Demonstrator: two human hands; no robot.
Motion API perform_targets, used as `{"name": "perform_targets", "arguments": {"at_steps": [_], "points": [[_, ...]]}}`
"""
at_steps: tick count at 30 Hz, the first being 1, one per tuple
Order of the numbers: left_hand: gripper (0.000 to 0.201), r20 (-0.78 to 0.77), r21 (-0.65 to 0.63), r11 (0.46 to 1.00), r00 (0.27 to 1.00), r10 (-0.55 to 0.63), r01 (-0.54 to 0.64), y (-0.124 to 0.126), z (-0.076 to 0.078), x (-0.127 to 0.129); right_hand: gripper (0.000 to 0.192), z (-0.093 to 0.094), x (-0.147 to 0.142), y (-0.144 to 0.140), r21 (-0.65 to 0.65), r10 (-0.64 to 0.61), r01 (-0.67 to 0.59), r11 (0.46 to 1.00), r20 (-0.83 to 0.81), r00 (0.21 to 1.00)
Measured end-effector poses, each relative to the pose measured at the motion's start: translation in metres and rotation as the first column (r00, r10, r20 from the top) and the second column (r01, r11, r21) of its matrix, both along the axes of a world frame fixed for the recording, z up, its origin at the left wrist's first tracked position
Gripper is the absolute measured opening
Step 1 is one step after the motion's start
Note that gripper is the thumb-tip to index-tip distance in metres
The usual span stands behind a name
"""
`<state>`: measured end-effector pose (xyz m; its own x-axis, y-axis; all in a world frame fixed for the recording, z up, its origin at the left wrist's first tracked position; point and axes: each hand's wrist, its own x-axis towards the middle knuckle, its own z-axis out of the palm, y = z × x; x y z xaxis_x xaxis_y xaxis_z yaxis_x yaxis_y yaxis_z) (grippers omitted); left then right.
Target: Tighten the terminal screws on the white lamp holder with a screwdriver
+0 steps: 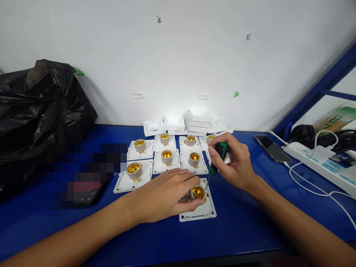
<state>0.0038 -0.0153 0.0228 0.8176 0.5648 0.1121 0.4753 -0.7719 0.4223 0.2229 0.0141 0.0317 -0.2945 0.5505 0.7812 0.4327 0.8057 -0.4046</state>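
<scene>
Head view, nearest us: our left hand [167, 194] presses down on a white lamp-holder plate [198, 211] on the blue surface [239, 226], its grip closed round the brass-lined socket [198, 192].
Right hand [236, 165]: our grip is clamped on a green-handled screwdriver [218, 157], tip down at the plate's edge.
Behind: more plates with sockets [167, 157] in rows.
Far back: we see open white boxes [174, 124]; contents cannot be told.
Left: black plastic bag [36, 115].
Right: phone [272, 148], power strip [322, 163].
</scene>
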Motion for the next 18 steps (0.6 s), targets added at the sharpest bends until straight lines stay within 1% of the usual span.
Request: {"name": "perform_targets", "arguments": {"at_steps": [18], "points": [[0.021,-0.007,-0.001,1.000,1.000,-0.005,0.005,-0.0003,0.0000,-0.0002,0.007,-0.0004,0.0017,-0.0007,-0.037,-0.006,0.007,0.999,0.018,1.000]]}}
